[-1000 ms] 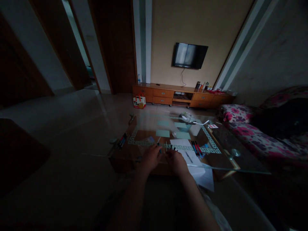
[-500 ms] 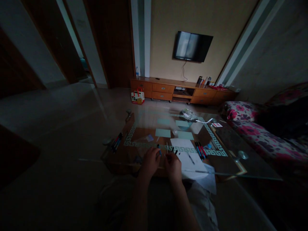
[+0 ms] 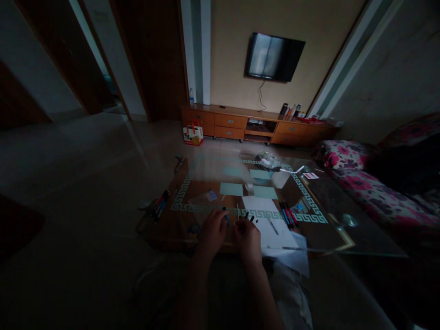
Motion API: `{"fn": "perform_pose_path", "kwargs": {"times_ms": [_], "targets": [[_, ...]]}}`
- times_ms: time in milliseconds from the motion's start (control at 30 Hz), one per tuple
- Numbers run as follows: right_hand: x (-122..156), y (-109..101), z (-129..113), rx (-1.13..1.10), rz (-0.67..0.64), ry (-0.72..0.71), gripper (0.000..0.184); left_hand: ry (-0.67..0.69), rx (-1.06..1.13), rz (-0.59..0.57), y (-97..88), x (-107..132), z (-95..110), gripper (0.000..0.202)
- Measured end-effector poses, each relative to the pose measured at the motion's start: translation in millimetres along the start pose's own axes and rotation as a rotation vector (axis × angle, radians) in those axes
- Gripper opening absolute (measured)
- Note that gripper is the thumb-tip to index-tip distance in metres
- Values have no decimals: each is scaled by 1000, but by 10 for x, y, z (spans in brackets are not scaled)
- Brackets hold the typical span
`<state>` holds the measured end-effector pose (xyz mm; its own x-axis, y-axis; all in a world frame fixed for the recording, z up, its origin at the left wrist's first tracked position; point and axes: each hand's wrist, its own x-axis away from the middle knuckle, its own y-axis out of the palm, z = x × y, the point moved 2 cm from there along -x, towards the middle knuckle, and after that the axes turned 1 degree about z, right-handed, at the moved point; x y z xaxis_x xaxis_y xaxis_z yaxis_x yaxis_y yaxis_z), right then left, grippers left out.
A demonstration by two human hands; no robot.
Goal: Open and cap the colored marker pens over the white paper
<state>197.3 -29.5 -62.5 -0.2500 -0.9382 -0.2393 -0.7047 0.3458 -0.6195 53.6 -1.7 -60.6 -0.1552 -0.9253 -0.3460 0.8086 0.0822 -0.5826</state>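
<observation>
Both my hands rest at the near edge of a glass coffee table (image 3: 330, 238) in a dim room. My left hand (image 3: 212, 231) is curled round a blue pen (image 3: 225, 215) whose tip pokes out above the fingers. My right hand (image 3: 248, 237) is closed in a pinch on a thin pale stick (image 3: 238, 211) that stands upright between the hands. Small dark pen caps (image 3: 250, 217) lie just beyond the right hand. White paper sheets (image 3: 271, 224) lie to the right of it, with a pen (image 3: 272, 225) on them.
Pens (image 3: 288, 213) lie in a row right of the paper, and more pens (image 3: 158, 203) sit at the table's left edge. Pale green cards (image 3: 231, 189) lie mid-table. A floral sofa (image 3: 371, 192) is at the right, a TV cabinet (image 3: 254, 130) beyond.
The view has tilted down and shifted slightly left. My hands have drawn a little closer to me and stay closed on the pen and the stick.
</observation>
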Motion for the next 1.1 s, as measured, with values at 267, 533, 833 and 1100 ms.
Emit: {"fn": "perform_pose_path", "kwargs": {"times_ms": [267, 533, 833, 1100], "targets": [[-78, -25, -35, 20, -39, 13, 14, -14, -121, -94, 41, -16, 2, 42], [-74, -7, -41, 53, -25, 47, 12, -64, -170, -58, 84, -27, 24, 28], [-67, 21, -4, 58, -13, 46, 11, -85, -237, 41, 19, -7, 71, 12], [-56, 36, 14, 70, -24, 53, 12, -116, -77, 127, 62, -50, -32, 8]]}}
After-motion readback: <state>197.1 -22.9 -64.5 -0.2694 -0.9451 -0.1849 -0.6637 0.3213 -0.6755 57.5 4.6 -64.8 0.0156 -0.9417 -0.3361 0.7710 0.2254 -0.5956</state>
